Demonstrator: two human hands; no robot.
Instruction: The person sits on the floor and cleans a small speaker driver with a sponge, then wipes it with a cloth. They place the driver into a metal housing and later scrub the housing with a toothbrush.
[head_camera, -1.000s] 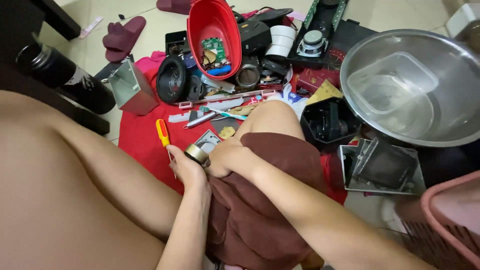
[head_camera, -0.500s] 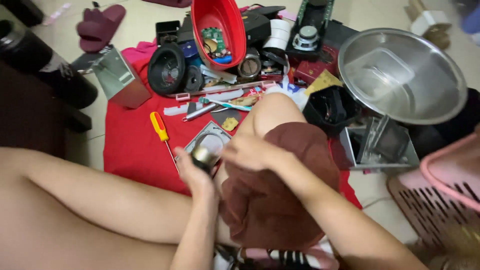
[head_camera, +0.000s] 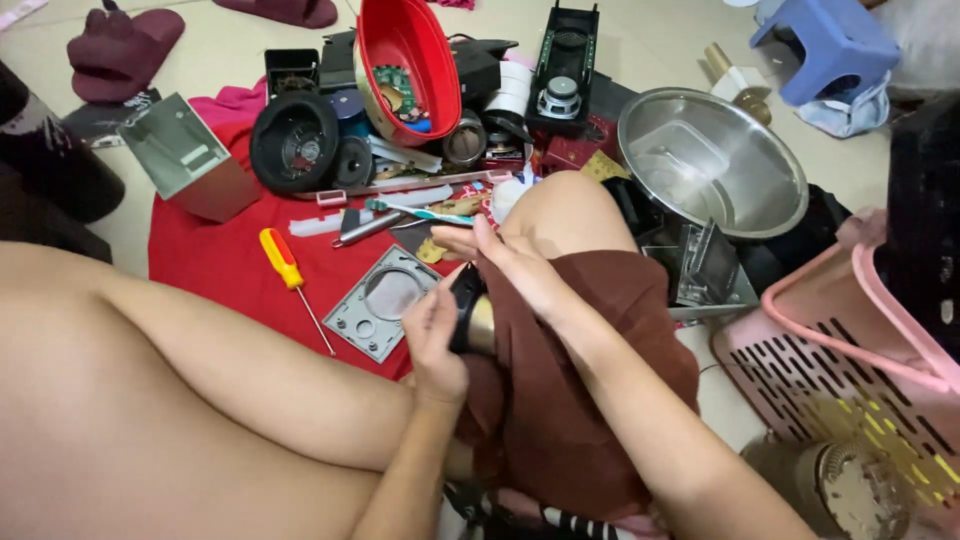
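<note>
Over red cloth (head_camera: 210, 265), both hands (head_camera: 435, 335) clasp black-and-brass part (head_camera: 470, 318).

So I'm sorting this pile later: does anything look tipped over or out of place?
Yes: the red bowl stands tilted on its rim against the black parts, with circuit bits inside. The hands hold a small black-and-brass part.

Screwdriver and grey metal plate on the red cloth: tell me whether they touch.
Apart. The head view shows the yellow-handled screwdriver lying left of the grey metal plate, with a strip of red cloth plainly visible between its shaft and the plate's edge.
</note>
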